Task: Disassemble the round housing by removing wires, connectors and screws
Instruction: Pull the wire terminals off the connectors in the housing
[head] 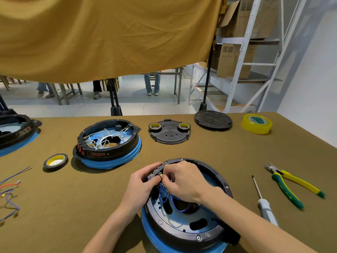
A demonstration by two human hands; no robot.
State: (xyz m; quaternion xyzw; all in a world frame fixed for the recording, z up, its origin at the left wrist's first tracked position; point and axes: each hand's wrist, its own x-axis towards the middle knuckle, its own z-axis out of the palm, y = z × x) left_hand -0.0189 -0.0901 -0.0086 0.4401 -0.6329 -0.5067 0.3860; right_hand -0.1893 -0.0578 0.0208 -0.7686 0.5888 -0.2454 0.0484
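On the near middle of the table (109, 189), the left hand (141, 183) grips the far-left rim of the round housing (184, 229) while the right hand (184, 181) pinches a brass connector (161, 177) on the blue wires (175, 203) inside it.

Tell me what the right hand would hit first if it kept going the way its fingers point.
The right hand points left, toward the housing's far-left rim. Almost at once it would meet the brass connector at its fingertips, then the left hand just beyond. Depth there is hard to judge.
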